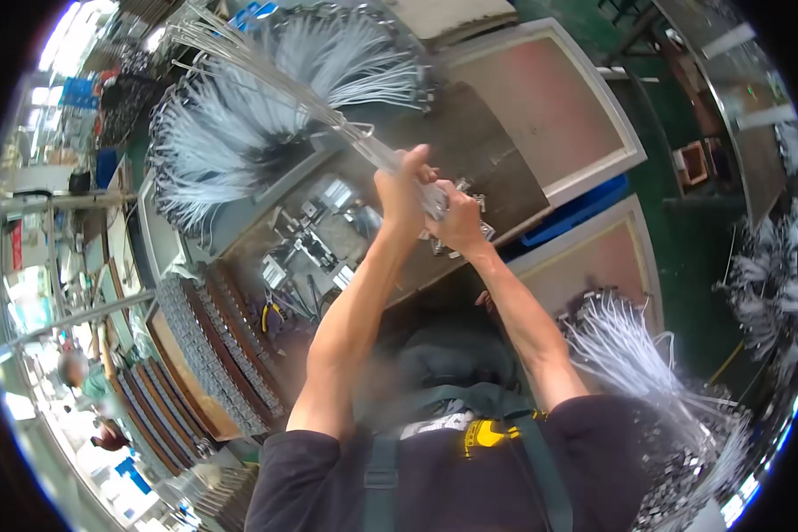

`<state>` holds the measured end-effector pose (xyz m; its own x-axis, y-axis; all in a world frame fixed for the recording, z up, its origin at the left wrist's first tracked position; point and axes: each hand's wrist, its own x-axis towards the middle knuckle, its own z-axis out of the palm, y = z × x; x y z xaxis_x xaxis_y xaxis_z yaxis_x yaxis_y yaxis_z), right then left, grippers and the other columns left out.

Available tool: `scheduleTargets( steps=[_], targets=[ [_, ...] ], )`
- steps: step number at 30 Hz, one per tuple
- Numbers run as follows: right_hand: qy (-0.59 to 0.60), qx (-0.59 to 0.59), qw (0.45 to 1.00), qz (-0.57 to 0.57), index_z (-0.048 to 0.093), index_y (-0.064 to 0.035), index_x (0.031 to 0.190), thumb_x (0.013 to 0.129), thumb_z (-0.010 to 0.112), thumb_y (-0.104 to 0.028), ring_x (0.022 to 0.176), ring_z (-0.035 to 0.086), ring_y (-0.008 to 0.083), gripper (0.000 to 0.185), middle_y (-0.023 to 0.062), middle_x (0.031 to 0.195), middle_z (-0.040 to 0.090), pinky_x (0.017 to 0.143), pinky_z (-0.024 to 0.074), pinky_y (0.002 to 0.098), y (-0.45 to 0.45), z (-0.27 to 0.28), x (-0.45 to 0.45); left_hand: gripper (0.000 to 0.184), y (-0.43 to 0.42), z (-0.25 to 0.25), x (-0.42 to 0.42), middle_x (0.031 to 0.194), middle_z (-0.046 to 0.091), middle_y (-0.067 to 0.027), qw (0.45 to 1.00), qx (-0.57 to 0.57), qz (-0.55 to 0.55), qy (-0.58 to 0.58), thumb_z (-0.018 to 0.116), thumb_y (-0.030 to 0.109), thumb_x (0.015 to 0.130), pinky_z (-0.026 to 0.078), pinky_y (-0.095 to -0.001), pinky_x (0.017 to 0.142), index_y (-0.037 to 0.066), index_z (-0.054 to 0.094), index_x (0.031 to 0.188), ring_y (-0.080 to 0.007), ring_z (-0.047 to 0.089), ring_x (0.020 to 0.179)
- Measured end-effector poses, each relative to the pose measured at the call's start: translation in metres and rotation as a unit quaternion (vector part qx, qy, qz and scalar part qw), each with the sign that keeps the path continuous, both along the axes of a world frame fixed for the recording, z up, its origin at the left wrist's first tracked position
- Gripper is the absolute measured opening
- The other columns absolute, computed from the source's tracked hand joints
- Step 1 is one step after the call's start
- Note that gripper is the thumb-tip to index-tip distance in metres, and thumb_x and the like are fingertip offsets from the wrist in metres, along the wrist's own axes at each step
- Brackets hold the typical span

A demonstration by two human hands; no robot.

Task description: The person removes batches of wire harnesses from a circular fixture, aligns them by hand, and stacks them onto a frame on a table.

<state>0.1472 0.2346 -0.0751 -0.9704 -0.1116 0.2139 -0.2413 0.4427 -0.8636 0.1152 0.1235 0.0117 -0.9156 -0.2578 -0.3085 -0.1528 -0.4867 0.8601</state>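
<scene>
Both forearms reach out over the counter (510, 182), the hands meeting at mid-reach. Left hand (402, 193) wraps around a bundle of thin strands (303, 99), thumb side up. Right hand (458, 220) sits just beside it, fingers curled at the bundle's near end; exact grip there partly hidden. Bundle is raised above the counter, slanting away to the person's left; pale, grey-white, tight near the hands, splaying at the far end. Beyond it, a broad fan of white strands (208, 133), slender and glossy, dark-tipped along the outer edge. Below: blocky, shiny metal fixtures (310, 246); yellow-handled pliers (272, 316) near them. Right side: a flat panel (572, 106), pale-rimmed, brownish, reddish smear.
</scene>
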Motion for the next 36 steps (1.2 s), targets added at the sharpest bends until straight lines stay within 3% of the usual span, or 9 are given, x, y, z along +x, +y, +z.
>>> scheduleTargets(
  steps=[5,9,13,17,19,21,25,30,36],
  targets=[
    [-0.05,0.142,0.979,0.139,0.062,-0.007,0.1,0.075,0.074,-0.02,0.078,0.07,0.0403,0.03,0.021,0.08,0.07,0.073,0.0558,0.0505,0.003,0.035,-0.035,0.028,-0.042,-0.005,-0.008,0.072,0.057,-0.0053,0.987,0.158,0.019,0.014,0.069,0.026,0.094,0.052,-0.0378,0.083,0.007,0.055,0.079,-0.0175,0.056,0.069],
    [-0.03,0.278,0.937,0.211,0.06,-0.0067,0.094,0.075,0.073,-0.024,0.077,0.07,0.0412,0.029,0.0204,0.078,0.07,0.072,0.0566,0.05,0.015,0.072,-0.066,0.026,-0.086,-0.012,0.029,0.097,0.069,-0.0116,0.98,-0.173,-0.097,0.019,0.078,0.02,0.089,0.054,-0.0395,0.088,0.0,0.064,0.1,-0.0225,0.069,0.09],
    [-0.003,0.415,0.875,0.249,0.059,-0.0056,0.092,0.075,0.07,-0.016,0.076,0.07,0.0375,0.023,0.0196,0.077,0.069,0.069,0.0561,0.0467,0.024,0.101,-0.099,0.042,-0.15,-0.002,0.047,0.114,0.065,-0.0129,0.68,-0.696,-0.047,0.226,0.081,0.009,0.072,0.047,-0.043,0.104,0.006,0.063,0.111,-0.0277,0.062,0.115],
    [0.107,0.458,0.833,0.291,0.059,-0.0063,0.088,0.073,0.067,-0.009,0.071,0.07,0.0334,0.017,0.0168,0.074,0.068,0.065,0.0557,0.0411,0.011,0.122,-0.123,0.035,-0.222,-0.003,0.007,0.105,0.064,-0.012,0.508,-0.844,0.031,0.168,0.079,0.015,0.069,0.039,-0.0496,0.109,0.007,0.065,0.099,-0.0306,0.062,0.107],
    [0.14,0.459,0.828,0.291,0.058,-0.0065,0.087,0.071,0.067,-0.008,0.07,0.07,0.0335,0.018,0.0153,0.073,0.068,0.066,0.0552,0.0419,-0.003,0.133,-0.132,0.033,-0.257,-0.023,-0.01,0.064,0.05,-0.0086,0.544,-0.822,0.055,0.158,0.078,0.022,0.082,0.048,-0.0432,0.084,0.005,0.055,0.065,-0.0304,0.059,0.073],
    [0.178,0.39,0.857,0.285,0.058,-0.0057,0.087,0.075,0.069,-0.009,0.073,0.069,0.0351,0.016,0.0157,0.074,0.067,0.068,0.0538,0.0443,-0.02,0.144,-0.146,0.043,-0.267,-0.035,-0.019,0.057,0.048,-0.01,0.597,-0.785,0.096,0.138,0.077,0.025,0.089,0.041,-0.0406,0.06,0.003,0.054,0.06,-0.0241,0.056,0.057],
    [0.061,0.273,0.923,0.263,0.062,-0.0052,0.09,0.072,0.071,-0.012,0.073,0.066,0.0396,0.021,0.0189,0.072,0.066,0.067,0.0516,0.0468,-0.055,0.138,-0.165,0.027,-0.248,-0.059,-0.049,0.066,0.058,0.006,0.936,-0.264,0.223,0.07,0.072,0.022,0.097,0.029,-0.0253,0.052,-0.001,0.074,0.084,-0.002,0.042,0.06],
    [0.143,0.381,0.868,0.285,0.062,-0.0054,0.101,0.07,0.072,-0.014,0.077,0.066,0.042,0.034,0.0203,0.076,0.066,0.07,0.0502,0.0508,-0.087,0.135,-0.223,0.02,-0.306,-0.104,-0.077,0.077,0.064,0.0029,0.909,-0.397,0.097,0.086,0.066,0.015,0.097,0.041,-0.0246,0.061,-0.003,0.073,0.102,-0.0053,0.052,0.069],
    [0.392,0.433,0.751,0.309,0.062,-0.0053,0.095,0.067,0.063,0.002,0.09,0.064,0.0333,0.029,0.0118,0.085,0.065,0.084,0.0506,0.0438,-0.171,0.153,-0.32,0.026,-0.339,-0.133,-0.091,0.099,0.073,-0.0217,0.838,-0.534,-0.012,0.113,0.071,0.01,0.091,0.051,-0.0389,0.081,-0.003,0.068,0.112,-0.0349,0.071,0.093]
  ],
)
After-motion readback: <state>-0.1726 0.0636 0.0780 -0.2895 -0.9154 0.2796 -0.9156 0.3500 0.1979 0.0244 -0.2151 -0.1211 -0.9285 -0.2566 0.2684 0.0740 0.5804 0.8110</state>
